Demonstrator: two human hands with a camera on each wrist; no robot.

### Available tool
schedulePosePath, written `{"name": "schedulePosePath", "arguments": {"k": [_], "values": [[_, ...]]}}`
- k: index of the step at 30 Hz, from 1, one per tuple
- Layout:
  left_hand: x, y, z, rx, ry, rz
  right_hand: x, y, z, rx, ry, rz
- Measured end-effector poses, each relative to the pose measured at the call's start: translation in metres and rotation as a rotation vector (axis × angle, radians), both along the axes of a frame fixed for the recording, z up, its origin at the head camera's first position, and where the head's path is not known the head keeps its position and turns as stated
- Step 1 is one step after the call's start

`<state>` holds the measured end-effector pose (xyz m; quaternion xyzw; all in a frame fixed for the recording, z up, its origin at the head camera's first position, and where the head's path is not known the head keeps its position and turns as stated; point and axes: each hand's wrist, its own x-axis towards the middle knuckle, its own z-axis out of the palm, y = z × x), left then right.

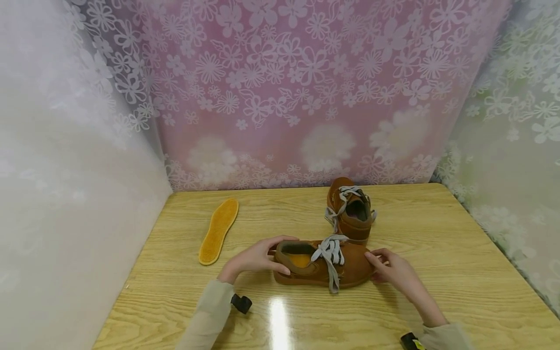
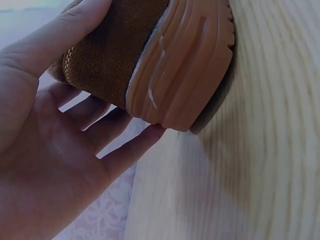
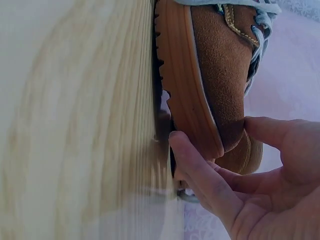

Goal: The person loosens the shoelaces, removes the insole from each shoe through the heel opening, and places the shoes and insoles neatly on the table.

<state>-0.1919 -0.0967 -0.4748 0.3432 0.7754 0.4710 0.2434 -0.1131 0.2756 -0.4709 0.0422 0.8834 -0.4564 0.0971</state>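
A brown suede shoe (image 1: 352,265) with pale grey laces lies sideways in front of me, toe to the right. Inside its opening shows an orange-yellow insole (image 1: 299,260). My left hand (image 1: 258,257) grips the heel, thumb on the near side and fingers round the back, against the ridged rubber sole (image 2: 180,65) in the left wrist view. At the other end my right hand (image 1: 395,272) holds the toe, thumb on the upper and fingers at the sole's edge. In the right wrist view, a small gap shows between the front of the sole (image 3: 187,90) and the tabletop.
Just behind stands the matching shoe (image 1: 350,209), its toe pointing away and its laces loose. A loose orange-yellow insole (image 1: 218,231) lies flat on the left of the wooden table (image 1: 175,291). Floral curtains (image 1: 288,97) enclose the back and sides.
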Motion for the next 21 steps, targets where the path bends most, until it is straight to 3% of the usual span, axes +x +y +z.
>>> {"name": "schedulePosePath", "arguments": {"k": [10, 13, 21], "values": [[-0.002, -0.023, 0.000, 0.020, 0.002, 0.054, 0.000, -0.019, 0.006, 0.050, 0.011, 0.072], [-0.002, -0.028, -0.001, 0.035, 0.004, 0.067, -0.002, -0.025, 0.006, 0.072, 0.052, 0.111], [-0.004, -0.039, -0.005, 0.066, 0.011, 0.095, -0.008, -0.043, 0.006, 0.308, 0.203, 0.165]]}}
